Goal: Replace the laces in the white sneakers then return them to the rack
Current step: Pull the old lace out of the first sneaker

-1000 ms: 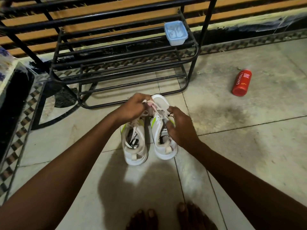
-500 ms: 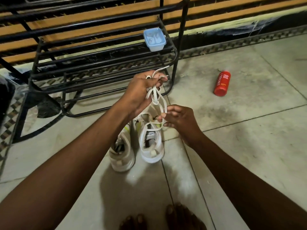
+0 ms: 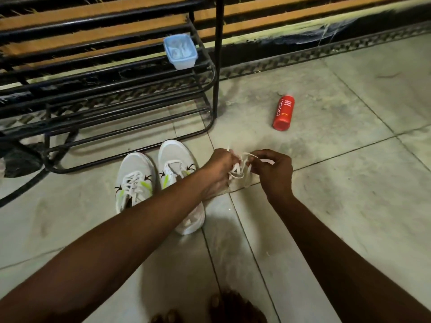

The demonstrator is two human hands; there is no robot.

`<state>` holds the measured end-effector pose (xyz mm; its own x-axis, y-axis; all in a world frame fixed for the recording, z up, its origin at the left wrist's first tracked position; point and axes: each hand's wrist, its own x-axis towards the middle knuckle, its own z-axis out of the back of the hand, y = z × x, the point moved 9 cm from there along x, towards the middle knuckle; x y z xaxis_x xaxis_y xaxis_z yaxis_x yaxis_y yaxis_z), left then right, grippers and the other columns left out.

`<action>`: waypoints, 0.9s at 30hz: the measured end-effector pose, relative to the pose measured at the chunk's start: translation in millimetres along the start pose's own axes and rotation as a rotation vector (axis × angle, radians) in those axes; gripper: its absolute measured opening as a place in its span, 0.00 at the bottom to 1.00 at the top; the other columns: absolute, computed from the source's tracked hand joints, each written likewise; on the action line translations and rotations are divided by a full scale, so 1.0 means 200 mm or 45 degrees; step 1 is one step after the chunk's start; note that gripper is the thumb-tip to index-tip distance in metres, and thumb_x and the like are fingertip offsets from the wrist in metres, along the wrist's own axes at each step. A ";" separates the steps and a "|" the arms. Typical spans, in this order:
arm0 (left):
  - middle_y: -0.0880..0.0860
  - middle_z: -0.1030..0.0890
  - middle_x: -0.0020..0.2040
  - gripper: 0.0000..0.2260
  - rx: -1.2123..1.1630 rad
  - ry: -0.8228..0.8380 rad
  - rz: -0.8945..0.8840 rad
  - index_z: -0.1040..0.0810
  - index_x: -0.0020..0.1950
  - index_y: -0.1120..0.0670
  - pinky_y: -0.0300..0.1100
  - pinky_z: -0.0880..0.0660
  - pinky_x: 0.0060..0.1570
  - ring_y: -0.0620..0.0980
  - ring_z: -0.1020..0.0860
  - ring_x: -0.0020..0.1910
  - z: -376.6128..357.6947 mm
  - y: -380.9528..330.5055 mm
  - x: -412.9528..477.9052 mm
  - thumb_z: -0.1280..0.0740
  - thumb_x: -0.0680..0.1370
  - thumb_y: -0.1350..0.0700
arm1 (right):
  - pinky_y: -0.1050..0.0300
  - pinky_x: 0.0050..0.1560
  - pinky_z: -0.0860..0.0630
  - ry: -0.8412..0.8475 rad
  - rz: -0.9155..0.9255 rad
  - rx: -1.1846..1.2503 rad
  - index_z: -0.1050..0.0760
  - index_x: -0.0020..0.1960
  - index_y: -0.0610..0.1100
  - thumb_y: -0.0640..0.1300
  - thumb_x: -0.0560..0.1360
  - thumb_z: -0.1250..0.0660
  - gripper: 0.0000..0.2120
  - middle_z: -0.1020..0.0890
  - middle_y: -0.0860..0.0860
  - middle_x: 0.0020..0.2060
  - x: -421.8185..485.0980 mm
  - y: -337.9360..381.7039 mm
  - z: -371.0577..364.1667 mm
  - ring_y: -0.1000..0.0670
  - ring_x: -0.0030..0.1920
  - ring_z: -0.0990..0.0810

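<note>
**Laces off, sneakers waiting by the rack.** Your left hand point(image 3: 220, 167) and right hand point(image 3: 275, 173) meet low over the tiled floor point(image 3: 338, 194), just to the right of the white sneakers. The fingers of both are curled around a loose white lace point(image 3: 240, 170) bunched in loops between them. The lace is clear of either shoe, gathered up, it seems, so it does not trail on the tiles while you sort its ends.

The pair stands side by side, toes toward the black metal rack point(image 3: 116, 78), near enough to lift back on once laced. The sneaker on the left point(image 3: 136, 176) shows a full criss-cross of lace. The sneaker on the right point(image 3: 175, 155) shows only a strand or two near the toe; your left forearm hides its heel, so how much is threaded cannot be told.

A pale blue tub point(image 3: 180, 52) sits on a rack shelf, and a red bottle point(image 3: 283, 113) lies on its side, well apart from the work. By this showing, re-lacing is under way and the return to the rack is not yet begun.
</note>
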<state>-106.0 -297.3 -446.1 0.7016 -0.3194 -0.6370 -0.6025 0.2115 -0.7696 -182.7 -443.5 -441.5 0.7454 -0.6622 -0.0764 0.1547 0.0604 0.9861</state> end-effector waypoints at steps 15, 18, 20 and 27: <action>0.59 0.22 0.62 0.22 0.605 0.256 -0.238 0.29 0.73 0.55 0.48 0.22 0.47 0.55 0.21 0.50 -0.14 0.01 0.00 0.41 0.81 0.70 | 0.62 0.47 0.24 0.058 0.260 -0.528 0.14 0.49 0.41 0.38 0.73 0.25 0.05 0.16 0.52 0.42 0.06 0.03 0.05 0.59 0.40 0.21; 0.59 0.21 0.61 0.25 0.823 0.148 -0.402 0.27 0.73 0.59 0.43 0.20 0.49 0.56 0.20 0.57 -0.12 -0.02 -0.01 0.35 0.77 0.72 | 0.62 0.50 0.27 0.055 0.232 -0.618 0.16 0.54 0.40 0.36 0.76 0.29 0.08 0.22 0.50 0.47 0.04 -0.01 0.06 0.55 0.45 0.22; 0.60 0.19 0.60 0.26 0.825 0.142 -0.430 0.25 0.71 0.60 0.45 0.18 0.39 0.56 0.19 0.49 -0.12 -0.01 -0.02 0.34 0.74 0.75 | 0.62 0.53 0.27 0.020 0.229 -0.667 0.17 0.57 0.40 0.35 0.77 0.32 0.11 0.22 0.44 0.52 0.01 -0.03 0.09 0.49 0.50 0.21; 0.55 0.19 0.52 0.15 1.101 0.077 -0.715 0.20 0.59 0.53 0.54 0.17 0.46 0.58 0.16 0.45 -0.13 -0.09 -0.04 0.34 0.77 0.67 | 0.53 0.57 0.25 0.006 0.093 -0.792 0.17 0.58 0.40 0.37 0.78 0.37 0.12 0.18 0.40 0.51 -0.07 -0.19 0.20 0.42 0.54 0.20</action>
<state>-111.1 -322.4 -425.2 0.7626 -0.6180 -0.1912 0.3023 0.6016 -0.7394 -224.1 -466.4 -472.9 0.7710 -0.6367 -0.0138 0.4505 0.5299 0.7185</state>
